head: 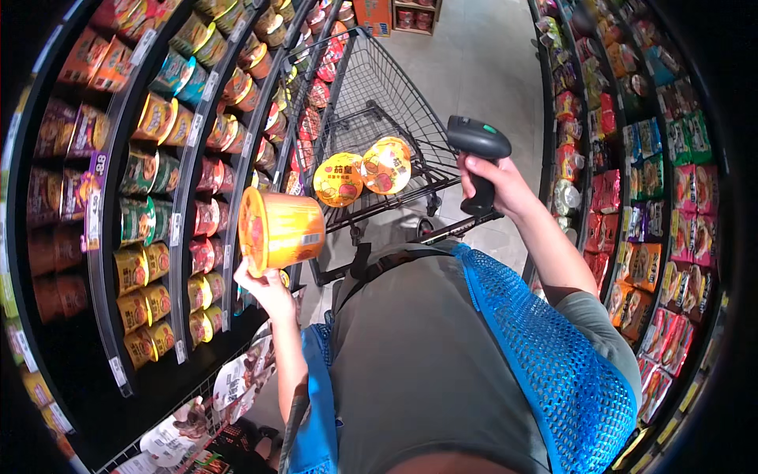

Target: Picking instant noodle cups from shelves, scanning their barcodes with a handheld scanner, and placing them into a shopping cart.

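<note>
My left hand [266, 287] grips an orange instant noodle tub [293, 230] by its rim; the tub is on its side, lid towards the shelves at the left. In my right hand [500, 181] is a black handheld barcode scanner [481, 139], held by its handle, with a small green light on top. Between the hands and farther off, two instant noodle tubs with yellow lids [337, 179] [386, 166] rest side by side at the near end of a black wire shopping cart [408, 101].
Shelves of instant noodle tubs [166, 121] line the left side. Shelves with bagged noodles [642, 266] run along the right. A wire rack [204, 394] with packages stands at the lower left, beside part of another person. Grey floor [485, 53] runs beyond the cart.
</note>
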Tool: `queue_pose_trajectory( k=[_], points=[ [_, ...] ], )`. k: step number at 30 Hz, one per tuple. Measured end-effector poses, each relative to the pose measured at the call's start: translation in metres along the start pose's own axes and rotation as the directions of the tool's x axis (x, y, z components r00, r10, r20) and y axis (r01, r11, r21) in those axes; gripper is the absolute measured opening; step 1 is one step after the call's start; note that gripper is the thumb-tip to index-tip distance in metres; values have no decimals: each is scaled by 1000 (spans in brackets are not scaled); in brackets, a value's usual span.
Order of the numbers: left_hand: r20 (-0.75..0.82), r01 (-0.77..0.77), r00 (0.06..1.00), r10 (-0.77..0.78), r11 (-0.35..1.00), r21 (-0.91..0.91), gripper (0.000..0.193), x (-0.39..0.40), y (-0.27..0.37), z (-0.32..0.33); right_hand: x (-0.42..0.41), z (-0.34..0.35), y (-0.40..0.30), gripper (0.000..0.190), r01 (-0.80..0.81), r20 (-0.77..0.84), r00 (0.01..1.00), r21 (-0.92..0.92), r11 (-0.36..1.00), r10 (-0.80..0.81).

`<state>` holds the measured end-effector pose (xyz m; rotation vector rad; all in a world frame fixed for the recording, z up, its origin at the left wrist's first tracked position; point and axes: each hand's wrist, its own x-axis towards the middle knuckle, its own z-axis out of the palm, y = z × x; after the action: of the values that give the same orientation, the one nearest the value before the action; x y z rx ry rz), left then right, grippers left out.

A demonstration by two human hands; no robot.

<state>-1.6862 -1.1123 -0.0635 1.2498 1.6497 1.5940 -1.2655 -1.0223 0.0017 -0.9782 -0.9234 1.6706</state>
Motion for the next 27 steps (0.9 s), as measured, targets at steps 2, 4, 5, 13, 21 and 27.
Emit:
queue_pose_trajectory(
  k=[2, 4, 5, 13, 21, 27],
  points=[
    [65, -5, 998, 5, 1000, 3, 79, -4, -11, 4, -8, 2, 8, 17, -53, -2, 999, -34, 998, 53],
    [127, -16, 992, 7, 998, 68, 82, -7, -11, 8, -13, -3, 25, 17, -44, 108, 992, -166, 985, 62],
    [144, -37, 989, 21, 993, 111, 82, -8, -9, 14, -15, -1, 29, 18, -40, 151, 986, -220, 975, 75],
    [145, -86, 988, 44, 951, 298, 42, -32, -2, 43, -23, 37, 26, 77, 191, 364, 929, -320, 928, -65],
    [357, 101, 933, -44, 985, -142, 98, -43, 37, 74, -21, 54, 27, 67, 368, 601, 799, -471, 802, -13],
    [380, 538, 823, -422, 366, -759, 77, -48, 34, 42, -12, 81, 17, 70, 587, 772, 627, -384, 713, -100]
  ],
)
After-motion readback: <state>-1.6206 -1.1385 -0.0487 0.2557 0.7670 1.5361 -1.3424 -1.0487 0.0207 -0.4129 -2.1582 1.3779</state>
